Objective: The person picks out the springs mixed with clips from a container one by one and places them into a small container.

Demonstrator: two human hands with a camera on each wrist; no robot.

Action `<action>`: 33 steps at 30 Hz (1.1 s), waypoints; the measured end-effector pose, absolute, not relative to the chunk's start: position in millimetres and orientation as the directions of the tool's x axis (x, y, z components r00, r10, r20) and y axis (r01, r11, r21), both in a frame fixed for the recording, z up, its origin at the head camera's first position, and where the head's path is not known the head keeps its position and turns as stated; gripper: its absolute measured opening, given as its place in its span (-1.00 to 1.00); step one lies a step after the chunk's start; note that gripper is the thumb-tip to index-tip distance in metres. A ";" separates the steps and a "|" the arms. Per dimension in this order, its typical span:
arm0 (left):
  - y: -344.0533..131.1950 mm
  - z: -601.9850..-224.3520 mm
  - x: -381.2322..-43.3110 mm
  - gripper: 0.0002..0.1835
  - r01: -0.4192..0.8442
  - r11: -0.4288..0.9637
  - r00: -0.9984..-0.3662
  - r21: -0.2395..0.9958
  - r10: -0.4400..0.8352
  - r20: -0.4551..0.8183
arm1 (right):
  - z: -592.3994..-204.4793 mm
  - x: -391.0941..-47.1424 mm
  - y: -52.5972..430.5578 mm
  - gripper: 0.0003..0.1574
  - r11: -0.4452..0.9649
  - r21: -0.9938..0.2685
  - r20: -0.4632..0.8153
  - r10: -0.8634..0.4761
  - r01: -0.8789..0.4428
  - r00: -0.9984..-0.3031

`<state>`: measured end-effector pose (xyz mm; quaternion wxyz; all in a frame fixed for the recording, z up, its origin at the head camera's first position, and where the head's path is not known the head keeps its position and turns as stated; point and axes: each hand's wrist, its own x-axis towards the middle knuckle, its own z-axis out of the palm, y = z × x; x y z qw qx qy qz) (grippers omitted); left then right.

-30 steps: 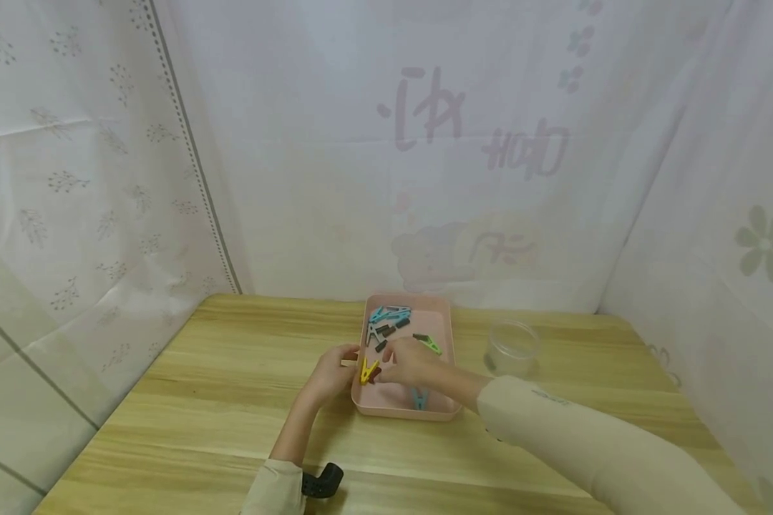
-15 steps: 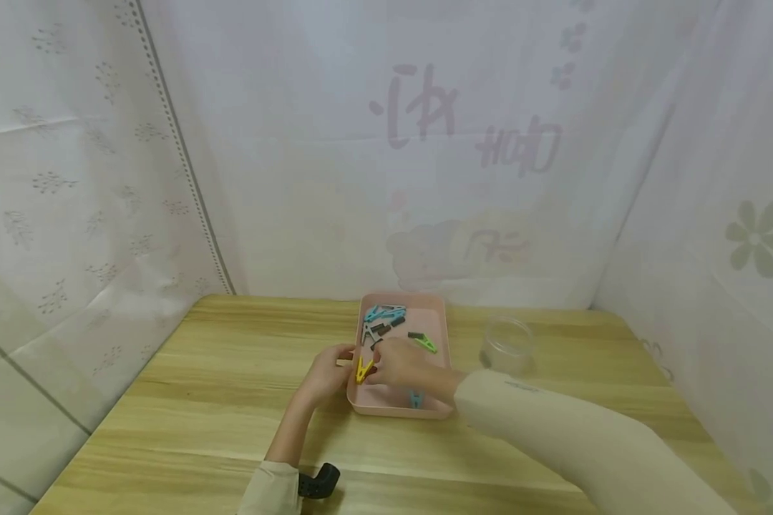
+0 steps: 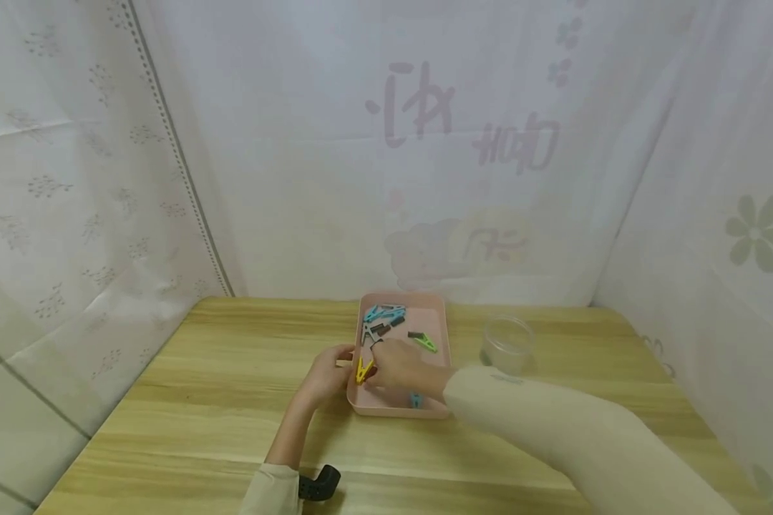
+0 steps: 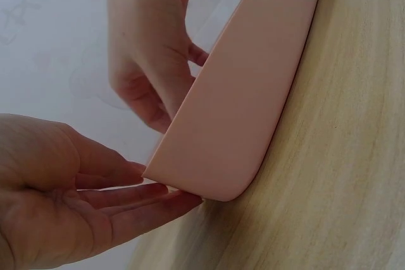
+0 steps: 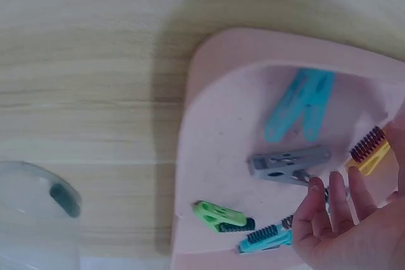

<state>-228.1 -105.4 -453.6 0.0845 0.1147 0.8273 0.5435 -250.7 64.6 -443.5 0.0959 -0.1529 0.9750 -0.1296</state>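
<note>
A pink tray (image 3: 443,329) holds several plastic clothespins and dark coil springs. My left hand (image 3: 327,373) pinches its left rim, thumb on the edge and fingers against the outer wall, as the left wrist view shows. Inside the tray my right hand (image 3: 399,366) reaches down beside a yellow clothespin (image 3: 363,370). Its thumb is by a dark spring (image 5: 368,145) on that clothespin, with the other fingers bent loosely and apart from it; contact is unclear. Nearby lie a grey clothespin (image 5: 288,164), a green clothespin (image 5: 221,214) and a blue clothespin (image 5: 304,105).
A clear round container (image 3: 509,345) with a dark piece at its side stands right of the tray on the wooden table (image 3: 232,415). More blue clothespins (image 3: 385,313) lie at the tray's far end. Patterned cloth (image 3: 296,179) hangs behind and at both sides.
My right hand has shifted slightly left toward the yellow clothespin. The head view has shifted a little. The left hand stays at the rim, and the clothespins look unmoved in the tray.
</note>
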 end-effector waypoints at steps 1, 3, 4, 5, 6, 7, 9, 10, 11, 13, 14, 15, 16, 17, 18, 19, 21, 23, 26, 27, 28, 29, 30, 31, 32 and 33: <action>-105.8 -453.4 -227.9 -0.54 0.097 0.385 -0.960 0.918 0.281 -0.016 | -442.5 -250.5 63.3 -0.61 0.919 -0.274 -0.147 -0.332 -0.284 -0.932; -106.6 -453.2 -227.3 -0.54 0.096 0.383 -0.961 0.919 0.278 -0.016 | -440.7 -249.7 59.5 -0.59 0.929 -0.215 -0.157 -0.337 -0.301 -0.928; -107.0 -453.0 -226.9 -0.54 0.095 0.384 -0.961 0.918 0.276 -0.016 | -439.7 -248.7 57.2 -0.59 0.934 -0.183 -0.167 -0.336 -0.306 -0.927; -107.4 -452.7 -226.5 -0.54 0.094 0.383 -0.962 0.919 0.274 -0.016 | -438.7 -247.8 54.5 -0.57 0.940 -0.153 -0.177 -0.330 -0.305 -0.927; -107.8 -452.4 -225.9 -0.54 0.092 0.382 -0.962 0.920 0.272 -0.016 | -438.1 -246.9 52.0 -0.57 0.944 -0.130 -0.189 -0.325 -0.305 -0.927; -108.2 -452.2 -225.5 -0.54 0.090 0.380 -0.963 0.921 0.271 -0.018 | -437.1 -245.7 49.7 -0.56 0.946 -0.115 -0.200 -0.321 -0.303 -0.926; -108.4 -451.2 -225.2 -0.54 0.089 0.378 -0.963 0.922 0.269 -0.017 | -435.4 -243.2 46.2 -0.55 0.950 -0.103 -0.217 -0.312 -0.296 -0.925; -108.4 -450.6 -225.0 -0.55 0.091 0.379 -0.963 0.921 0.270 -0.016 | -434.4 -242.3 45.1 -0.56 0.952 -0.107 -0.220 -0.302 -0.285 -0.927; -108.2 -450.4 -225.1 -0.54 0.093 0.381 -0.962 0.920 0.273 -0.016 | -434.1 -241.7 44.5 -0.56 0.954 -0.105 -0.220 -0.296 -0.279 -0.929; -107.5 -450.1 -225.8 -0.54 0.097 0.381 -0.960 0.920 0.279 -0.014 | -434.0 -241.2 44.6 -0.57 0.959 -0.103 -0.225 -0.281 -0.263 -0.933; -107.0 -449.8 -226.1 -0.55 0.099 0.381 -0.959 0.919 0.283 -0.014 | -434.2 -241.4 45.1 -0.57 0.961 -0.103 -0.225 -0.275 -0.257 -0.935; -106.4 -449.6 -226.2 -0.55 0.098 0.382 -0.959 0.919 0.282 -0.015 | -434.1 -241.8 45.9 -0.59 0.962 -0.104 -0.223 -0.271 -0.253 -0.936; -105.8 -449.6 -226.5 -0.55 0.098 0.380 -0.959 0.920 0.284 -0.016 | -434.5 -242.5 47.0 -0.60 0.963 -0.104 -0.221 -0.268 -0.250 -0.938; -105.4 -449.7 -226.6 -0.55 0.094 0.376 -0.959 0.922 0.284 -0.019 | -434.8 -243.0 48.1 -0.61 0.963 -0.104 -0.219 -0.268 -0.250 -0.938; -105.0 -449.6 -226.6 -0.55 0.091 0.373 -0.959 0.923 0.283 -0.020 | -434.7 -243.6 49.3 -0.62 0.962 -0.109 -0.219 -0.269 -0.250 -0.938; -104.7 -449.4 -226.4 -0.55 0.090 0.371 -0.959 0.924 0.282 -0.019 | -435.3 -244.5 50.5 -0.64 0.961 -0.113 -0.215 -0.273 -0.254 -0.938; -104.5 -449.6 -226.3 -0.55 0.092 0.369 -0.959 0.925 0.283 -0.017 | -436.4 -246.1 52.5 -0.65 0.961 -0.102 -0.210 -0.273 -0.256 -0.939; -104.4 -450.0 -226.3 -0.54 0.092 0.367 -0.959 0.926 0.284 -0.018 | -437.3 -247.3 54.2 -0.65 0.961 -0.096 -0.208 -0.273 -0.258 -0.939; -104.1 -450.5 -226.5 -0.54 0.092 0.370 -0.959 0.924 0.281 -0.017 | -436.8 -248.4 55.7 -0.65 0.963 -0.087 -0.213 -0.267 -0.254 -0.940; -103.9 -450.6 -226.5 -0.54 0.086 0.369 -0.960 0.926 0.279 -0.022 | -435.6 -248.1 56.3 -0.65 0.963 -0.091 -0.220 -0.267 -0.253 -0.938; -103.8 -450.8 -226.6 -0.54 0.085 0.372 -0.961 0.924 0.277 -0.023 | -434.5 -248.0 56.8 -0.66 0.962 -0.097 -0.223 -0.269 -0.253 -0.937; -103.6 -450.8 -226.7 -0.55 0.085 0.376 -0.962 0.923 0.274 -0.023 | -433.5 -247.9 57.3 -0.66 0.962 -0.103 -0.227 -0.270 -0.253 -0.936; -103.6 -451.0 -226.7 -0.55 0.084 0.380 -0.962 0.921 0.272 -0.024 | -432.2 -247.9 57.9 -0.66 0.961 -0.104 -0.230 -0.273 -0.255 -0.934; -103.6 -451.0 -226.8 -0.55 0.083 0.382 -0.962 0.920 0.270 -0.025 | -430.9 -247.8 58.6 -0.66 0.960 -0.107 -0.230 -0.278 -0.260 -0.933; -103.7 -451.2 -226.8 -0.56 0.085 0.385 -0.963 0.919 0.269 -0.024 | -429.9 -248.0 59.4 -0.65 0.957 -0.108 -0.228 -0.286 -0.268 -0.931; -103.8 -451.4 -226.9 -0.56 0.084 0.387 -0.963 0.918 0.267 -0.024 | -428.6 -248.2 60.3 -0.64 0.954 -0.107 -0.226 -0.297 -0.279 -0.928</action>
